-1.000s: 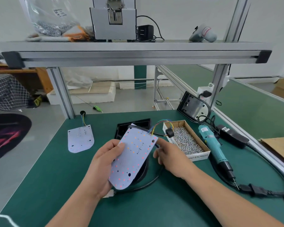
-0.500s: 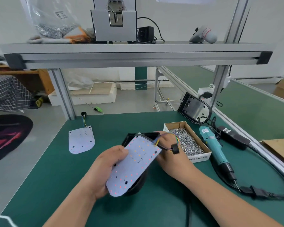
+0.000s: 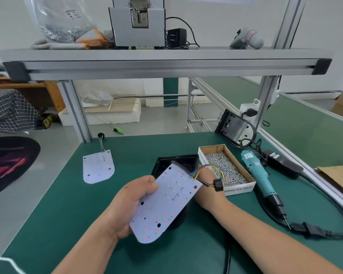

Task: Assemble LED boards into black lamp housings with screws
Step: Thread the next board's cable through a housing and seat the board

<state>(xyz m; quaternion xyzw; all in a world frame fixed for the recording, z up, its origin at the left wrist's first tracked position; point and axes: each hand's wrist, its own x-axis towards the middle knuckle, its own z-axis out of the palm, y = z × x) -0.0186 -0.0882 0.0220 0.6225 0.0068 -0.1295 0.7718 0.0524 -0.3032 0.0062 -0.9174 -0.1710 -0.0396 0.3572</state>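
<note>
Left hand (image 3: 133, 202) grips LED board (image 3: 166, 204) over black housing (image 3: 176, 162), right hand (image 3: 208, 193) I can't read; seating and screws (image 3: 224, 169) remain.

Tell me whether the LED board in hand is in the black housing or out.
Out: the left hand holds the LED board tilted above the black housing.

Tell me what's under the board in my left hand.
A black housing: its square far end and a rounded near edge show. Its middle and much of your right hand are hidden by the board.
</note>
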